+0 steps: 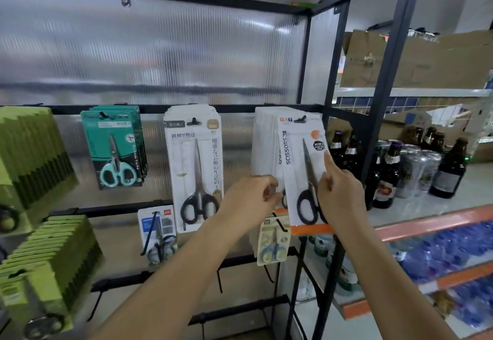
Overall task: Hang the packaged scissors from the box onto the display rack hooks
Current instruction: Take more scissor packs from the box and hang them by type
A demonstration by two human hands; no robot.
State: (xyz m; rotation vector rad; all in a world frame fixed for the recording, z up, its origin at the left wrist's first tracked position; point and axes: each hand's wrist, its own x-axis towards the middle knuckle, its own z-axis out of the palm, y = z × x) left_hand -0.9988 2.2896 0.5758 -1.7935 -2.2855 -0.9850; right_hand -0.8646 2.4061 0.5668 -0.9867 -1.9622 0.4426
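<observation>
On the far left hang stacked green packs (32,153), then a teal scissors pack (114,150) on its own hook, then a tall white scissors pack (196,169) with black handles. Next comes the left hand (250,198), fingers curled, pinching the lower left edge of the front white-and-orange scissors pack (302,169) (or perhaps the stack of white packs (266,147) just behind it; the contact is hard to separate). The right hand (338,193) grips that pack's right edge, index finger stretched straight up along the card. The hook (301,119) appears to pass through the pack's top slot.

The step in hand seems to be seating this pack. To do it well, keep the card square to the hook, slide it back until it lies flush against the stack, and release only once it hangs freely.

The pack's long axis runs vertically, slightly tilted; the blades point up toward the hook and the black handles sit at the bottom above the orange strip. To the right stand dark bottles (386,174) on a neighbouring shelf.
</observation>
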